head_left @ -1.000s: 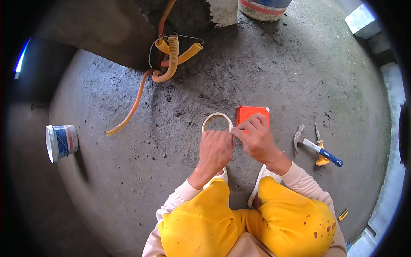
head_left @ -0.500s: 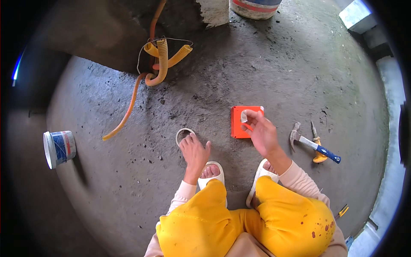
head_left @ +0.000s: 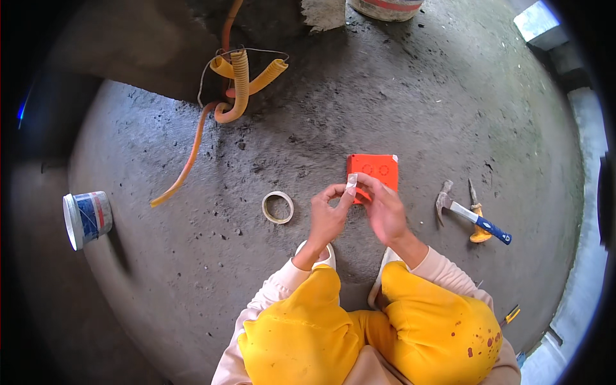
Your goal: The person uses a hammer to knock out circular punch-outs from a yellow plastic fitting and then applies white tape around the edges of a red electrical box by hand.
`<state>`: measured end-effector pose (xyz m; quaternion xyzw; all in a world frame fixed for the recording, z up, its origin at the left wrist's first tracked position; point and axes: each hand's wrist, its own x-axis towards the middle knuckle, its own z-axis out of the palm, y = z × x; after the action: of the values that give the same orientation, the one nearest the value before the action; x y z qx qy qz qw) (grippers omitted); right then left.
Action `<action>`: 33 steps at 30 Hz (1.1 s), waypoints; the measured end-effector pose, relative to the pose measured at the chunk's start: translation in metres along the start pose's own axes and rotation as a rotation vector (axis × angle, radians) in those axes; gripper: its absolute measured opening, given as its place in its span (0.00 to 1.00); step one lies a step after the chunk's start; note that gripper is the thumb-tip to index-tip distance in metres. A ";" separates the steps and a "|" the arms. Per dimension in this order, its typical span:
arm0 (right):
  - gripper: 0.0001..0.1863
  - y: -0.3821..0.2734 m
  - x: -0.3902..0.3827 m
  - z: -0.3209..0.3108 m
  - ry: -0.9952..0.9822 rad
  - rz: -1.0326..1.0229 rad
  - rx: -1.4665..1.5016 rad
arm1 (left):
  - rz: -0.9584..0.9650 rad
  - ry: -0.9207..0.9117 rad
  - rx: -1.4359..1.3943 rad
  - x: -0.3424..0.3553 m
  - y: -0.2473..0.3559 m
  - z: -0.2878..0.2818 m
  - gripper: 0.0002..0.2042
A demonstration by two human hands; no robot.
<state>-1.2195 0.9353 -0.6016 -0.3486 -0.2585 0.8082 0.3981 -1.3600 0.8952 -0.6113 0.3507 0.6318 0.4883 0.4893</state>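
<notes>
Between my fingertips is a small piece of whitish tape (head_left: 351, 181). My left hand (head_left: 329, 215) pinches it from the left, thumb and forefinger closed. On its other side, my right hand (head_left: 383, 210) grips it between bent fingers. Both hands are raised just in front of an orange-red square box (head_left: 375, 164), hiding its lower part. The box has round knockout marks and a whitish patch at its far right corner. A roll of tape (head_left: 265, 206) lies flat on the floor, left of my left hand and apart from it.
To the right lie a claw hammer (head_left: 490, 230) with a blue handle and a pointed tool with a yellow handle (head_left: 480, 237). A white bucket (head_left: 89, 219) lies tipped at the left. Yellow corrugated conduits (head_left: 239, 90) hang at upper left. Another bucket (head_left: 386, 9) stands far off.
My left hand has left the tape roll and moved right to meet my right hand at the tape piece. My right hand has lowered slightly. The roll stays on the floor.
</notes>
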 end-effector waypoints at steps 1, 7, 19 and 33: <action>0.26 0.000 0.002 -0.001 0.052 -0.029 -0.144 | -0.004 -0.004 0.000 0.003 0.000 -0.004 0.10; 0.25 -0.023 0.052 -0.042 0.101 -0.123 -0.722 | 0.085 -0.193 0.261 0.043 -0.008 -0.019 0.11; 0.09 -0.019 0.100 -0.056 0.030 0.073 -0.934 | 0.053 -0.349 0.272 0.101 -0.024 -0.008 0.12; 0.08 -0.011 0.103 -0.036 0.206 -0.161 -1.268 | 0.023 -0.207 0.493 0.113 -0.048 0.000 0.12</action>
<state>-1.2319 1.0312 -0.6530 -0.5711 -0.6716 0.4289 0.1973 -1.3893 0.9856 -0.6886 0.5145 0.6744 0.2867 0.4453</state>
